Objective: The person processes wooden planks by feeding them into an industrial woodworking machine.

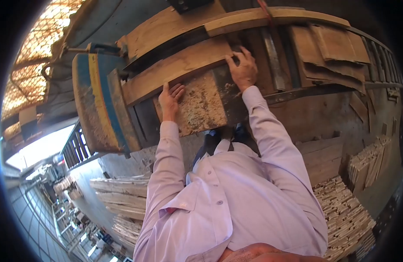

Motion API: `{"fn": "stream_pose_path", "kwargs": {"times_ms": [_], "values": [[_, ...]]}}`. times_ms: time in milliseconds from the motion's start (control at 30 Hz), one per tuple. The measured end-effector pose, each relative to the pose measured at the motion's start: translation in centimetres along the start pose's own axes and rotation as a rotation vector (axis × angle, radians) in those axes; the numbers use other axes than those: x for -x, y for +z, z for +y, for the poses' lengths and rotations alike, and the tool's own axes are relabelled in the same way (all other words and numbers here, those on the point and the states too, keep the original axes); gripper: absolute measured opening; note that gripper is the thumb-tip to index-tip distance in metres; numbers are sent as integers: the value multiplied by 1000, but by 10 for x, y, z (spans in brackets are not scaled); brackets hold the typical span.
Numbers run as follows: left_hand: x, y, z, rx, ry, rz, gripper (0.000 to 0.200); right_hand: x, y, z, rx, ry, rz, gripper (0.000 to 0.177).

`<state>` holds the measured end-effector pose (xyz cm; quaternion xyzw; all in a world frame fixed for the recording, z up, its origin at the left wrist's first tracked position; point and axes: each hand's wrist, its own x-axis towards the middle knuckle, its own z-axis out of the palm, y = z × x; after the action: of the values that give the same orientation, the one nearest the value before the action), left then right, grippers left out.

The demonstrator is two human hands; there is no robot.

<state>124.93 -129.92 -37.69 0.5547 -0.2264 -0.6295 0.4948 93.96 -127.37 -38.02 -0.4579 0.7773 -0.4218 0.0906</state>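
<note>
A long wooden board (179, 70) lies across a machine bed, its left end close to the blue and yellow machine housing (97, 100). My left hand (169, 101) is at the board's near edge, one finger stretched up against it and the others loosely bent. At the board's right end is my right hand (244, 70), fingers spread apart, with the thumb by the board's corner. Between my hands, a patch of sawdust and wood chips (197, 102) covers the surface in front of the board.
Behind the board runs a curved wooden strip (275, 15). A metal roller (273, 59) and flat brown sheets (332, 48) lie to the right. Stacked wood pieces stand on the floor at lower right (345, 214), with longer planks (123, 192) at lower left.
</note>
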Motion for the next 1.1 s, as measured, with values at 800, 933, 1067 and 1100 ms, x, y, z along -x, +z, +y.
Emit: {"fn": "stream_pose_path", "kwargs": {"times_ms": [800, 933, 1067, 1100], "values": [[26, -11, -4, 92, -20, -23, 45, 3, -11, -23, 87, 144, -90, 88], [116, -49, -24, -3, -115, -299, 32, 5, -11, -28, 127, 159, -111, 95], [200, -123, -48, -163, -381, -307, 38, 9, -6, -28, 152, 162, -101, 97], [213, -151, -67, -205, -403, -273, 40, 9, -4, -28, 156, 165, -95, 98]]}}
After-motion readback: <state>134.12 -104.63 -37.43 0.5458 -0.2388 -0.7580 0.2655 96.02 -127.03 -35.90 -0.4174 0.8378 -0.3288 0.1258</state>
